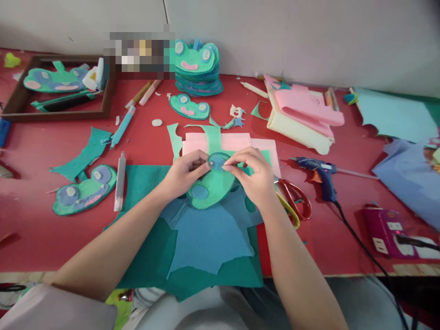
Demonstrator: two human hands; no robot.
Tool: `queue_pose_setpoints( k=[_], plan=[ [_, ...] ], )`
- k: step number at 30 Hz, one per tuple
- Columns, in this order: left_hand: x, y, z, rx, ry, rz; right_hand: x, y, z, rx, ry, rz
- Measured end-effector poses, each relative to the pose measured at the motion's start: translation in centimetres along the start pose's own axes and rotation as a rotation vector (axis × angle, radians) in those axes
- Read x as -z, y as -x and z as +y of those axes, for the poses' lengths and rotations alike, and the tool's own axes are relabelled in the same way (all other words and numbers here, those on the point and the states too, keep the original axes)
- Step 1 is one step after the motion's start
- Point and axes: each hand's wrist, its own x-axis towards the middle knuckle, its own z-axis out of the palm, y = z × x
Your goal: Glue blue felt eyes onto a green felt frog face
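A light-green felt frog face (216,183) is held above blue felt scraps in the middle of the table. Two blue felt circles lie on it: a lower circle (200,191) and an upper circle (217,163) between my hands. My left hand (190,172) grips the face's upper left edge, its thumb on the front by the upper circle. My right hand (252,172) pinches at that circle's right side with thumb and forefinger. Beneath lie cut blue felt (213,233) and a large dark-green felt sheet (144,256).
A glue gun (318,172) with a cable and red-handled scissors (299,199) lie right of my hands. A purple power box (388,231) sits farther right. Finished frog faces are stacked (197,68) at the back; a wooden tray (106,107) stands back left.
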Motion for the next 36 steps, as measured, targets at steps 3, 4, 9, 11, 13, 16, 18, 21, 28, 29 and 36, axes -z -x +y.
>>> queue_pose_setpoints(
  k=[3, 4, 9, 11, 13, 16, 18, 21, 28, 29, 36],
  plan=[
    [0.0, -0.1, -0.2, -0.025, 0.001, -0.003, -0.2, 0.0, -0.2, 0.016, 0.017, -0.005],
    [0.0, -0.1, -0.2, -0.054, -0.006, -0.007, -0.2, 0.0, -0.2, 0.02, 0.023, 0.0],
    [0.1, -0.1, -0.5, -0.151, -0.01, -0.044, -0.7, 0.0, -0.5, 0.042, 0.05, -0.006],
    [0.2, 0.0, -0.6, -0.134, -0.006, -0.05, -0.8, 0.0, -0.6, 0.04, 0.045, -0.013],
    [0.2, 0.0, -0.6, -0.139, -0.013, -0.054, -1.0, 0.0, -0.7, 0.031, 0.027, -0.012],
    [0.2, -0.1, -0.6, -0.161, -0.036, -0.053, -1.2, 0.0, -0.6, 0.017, -0.015, -0.007],
    [0.2, -0.1, -0.5, -0.171, -0.048, -0.051, -1.3, 0.1, -0.5, 0.007, -0.038, -0.013],
    [0.2, -0.2, -0.5, -0.167, -0.056, -0.054, -1.5, 0.1, -0.3, -0.01, -0.055, -0.023],
    [0.2, -0.1, -0.3, -0.138, -0.071, -0.051, -1.7, 0.2, -0.2, -0.004, -0.012, -0.033],
    [0.2, -0.1, -0.2, -0.134, -0.071, -0.05, -1.7, 0.2, -0.3, -0.001, -0.003, -0.031],
    [0.2, 0.0, -0.2, -0.064, -0.037, -0.01, -0.8, 0.0, 0.3, -0.057, 0.029, 0.09]
  ],
)
